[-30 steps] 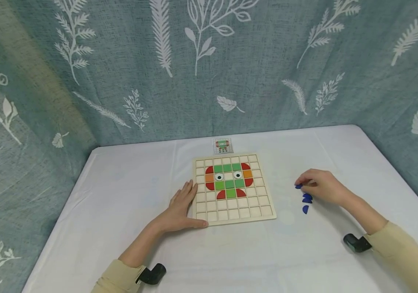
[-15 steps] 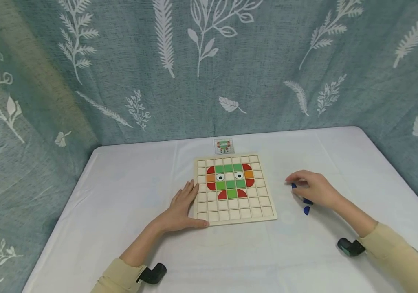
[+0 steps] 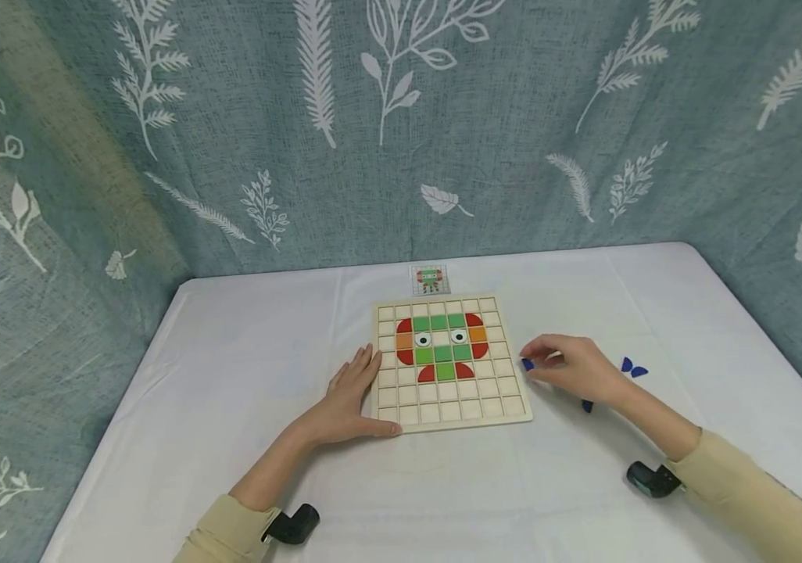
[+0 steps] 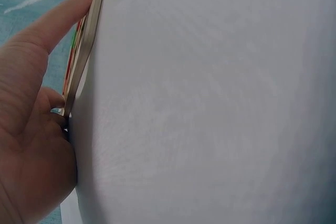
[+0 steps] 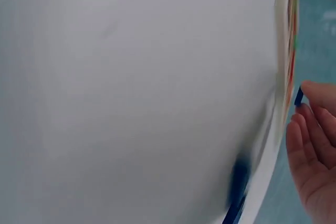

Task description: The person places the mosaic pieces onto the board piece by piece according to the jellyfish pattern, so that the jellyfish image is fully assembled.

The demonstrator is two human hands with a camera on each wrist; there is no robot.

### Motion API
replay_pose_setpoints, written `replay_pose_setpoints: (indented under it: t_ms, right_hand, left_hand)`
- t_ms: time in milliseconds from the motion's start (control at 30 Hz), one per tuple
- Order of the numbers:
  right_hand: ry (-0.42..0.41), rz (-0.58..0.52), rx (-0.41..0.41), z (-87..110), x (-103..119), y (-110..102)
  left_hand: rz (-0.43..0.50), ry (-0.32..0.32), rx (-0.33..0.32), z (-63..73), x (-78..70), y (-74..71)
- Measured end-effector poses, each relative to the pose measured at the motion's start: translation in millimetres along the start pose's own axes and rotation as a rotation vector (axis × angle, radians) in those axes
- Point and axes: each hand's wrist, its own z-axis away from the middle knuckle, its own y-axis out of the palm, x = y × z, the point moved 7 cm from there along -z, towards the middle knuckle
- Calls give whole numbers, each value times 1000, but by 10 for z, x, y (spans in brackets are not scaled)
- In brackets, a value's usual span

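A square wooden grid board [image 3: 450, 412] lies mid-table with red, green and orange tiles and two eye tiles set in it. My left hand [image 3: 341, 407] rests along its left edge and near corner, fingers extended and thumb on the front rim; the left wrist view shows that thumb [image 4: 58, 22] against the rim. Just off the board's right edge, my right hand [image 3: 573, 366] pinches a blue quarter-round tile [image 3: 528, 364] between thumb and finger. In the right wrist view the pinched tile [image 5: 299, 96] shows edge-on.
Two loose blue tiles [image 3: 633, 367] lie right of the right hand. Another blue tile [image 3: 587, 406] sits partly hidden below that hand. A small pattern card [image 3: 431, 280] lies behind the board on the white cloth [image 3: 267, 336]. A patterned curtain [image 3: 345, 195] hangs behind the table.
My right hand has picked up a blue tile from the loose ones and carried it left toward the board. The left hand stays at the board's edge.
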Motion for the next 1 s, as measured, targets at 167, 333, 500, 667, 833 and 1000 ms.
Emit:
replay_pose_setpoints:
  t_ms: [167, 333, 500, 667, 833, 1000]
  right_hand:
    - [-70, -79, 118, -143, 343, 313]
    - [-137, -36, 186, -242, 513, 542]
    - [-158, -29, 203, -271, 551, 631]
    - [-148, -39, 197, -278, 563, 645]
    - [-145, -39, 198, -285, 571, 656]
    - [-109, -57, 164, -223, 495, 492]
  left_hand:
    - [-5, -4, 1, -10, -5, 4]
    - [-6, -1, 1, -17, -1, 14]
    - [-1, 3, 6, -22, 3, 28]
    - [1, 4, 2, -19, 7, 25]
    - [4, 7, -3, -5, 11, 14]
    - [5, 11, -9, 5, 13, 5]
